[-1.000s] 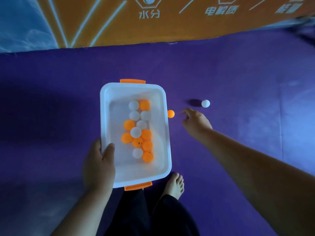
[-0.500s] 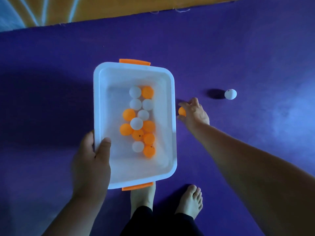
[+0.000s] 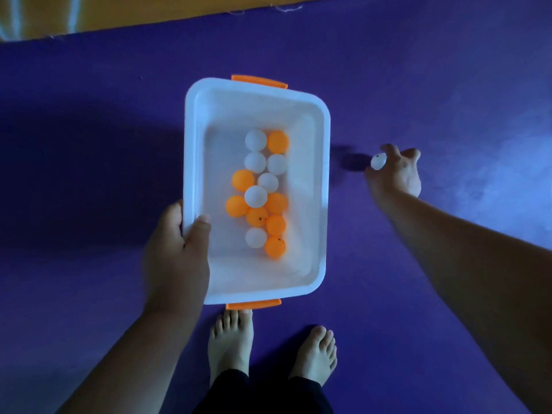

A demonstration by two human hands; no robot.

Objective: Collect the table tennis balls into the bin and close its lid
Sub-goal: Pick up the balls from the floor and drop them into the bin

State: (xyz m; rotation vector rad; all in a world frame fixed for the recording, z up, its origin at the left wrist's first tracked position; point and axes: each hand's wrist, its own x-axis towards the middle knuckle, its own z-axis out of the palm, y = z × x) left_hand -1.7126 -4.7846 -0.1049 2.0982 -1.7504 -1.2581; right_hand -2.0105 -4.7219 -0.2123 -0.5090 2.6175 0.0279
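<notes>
Bin [image 3: 321, 186], white with orange handles, lidless, is held above the purple floor mat [image 3: 89, 144]. Left hand [image 3: 176, 252] grips its left rim, thumb inside the wall. Orange and white table tennis balls [image 3: 260, 192] lie clustered along the bin's centre. Right hand [image 3: 394, 174], well right of the bin, pinches a white ball [image 3: 378, 161] in its fingertips. Bare feet [image 3: 230, 342] stand below the bin.

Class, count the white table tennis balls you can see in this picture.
7. Six lie in the bin; one white ball is at the right hand fingertips. Others may be hidden.
</notes>
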